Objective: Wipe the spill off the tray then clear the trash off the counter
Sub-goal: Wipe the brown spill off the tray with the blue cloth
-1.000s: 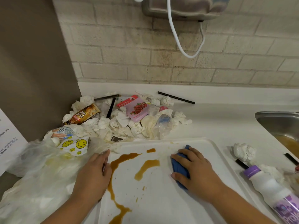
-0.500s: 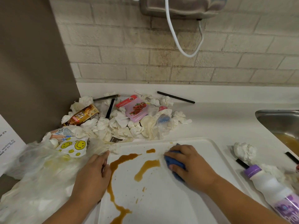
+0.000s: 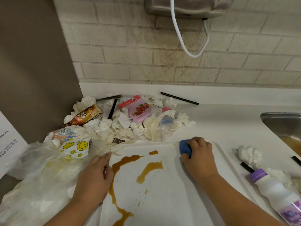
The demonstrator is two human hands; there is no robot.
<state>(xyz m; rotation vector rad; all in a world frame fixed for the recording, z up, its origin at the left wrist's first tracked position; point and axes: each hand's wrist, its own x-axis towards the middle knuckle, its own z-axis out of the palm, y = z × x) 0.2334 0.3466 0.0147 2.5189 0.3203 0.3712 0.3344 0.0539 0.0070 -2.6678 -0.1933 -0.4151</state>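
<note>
A white tray (image 3: 171,207) lies in front of me with a brown spill (image 3: 149,170) streaked across its left half. My right hand (image 3: 199,159) presses a blue sponge (image 3: 185,148) onto the tray's far edge, right of the spill. My left hand (image 3: 96,178) rests on the tray's left rim, fingers flat, holding it down. Behind the tray is a heap of trash (image 3: 123,121): crumpled napkins, a pink pomegranate packet (image 3: 138,110), a brown wrapper (image 3: 84,116) and black straws.
A clear plastic bag (image 3: 37,181) with smiley-face paper lies at the left. To the right are a crumpled napkin (image 3: 249,154), a white bottle with purple cap (image 3: 275,191) and a steel sink (image 3: 285,124). A black straw (image 3: 179,98) lies by the brick wall.
My right hand has slid the blue sponge away from me, from the tray's middle up to its far edge. The left hand and the spill have stayed put.
</note>
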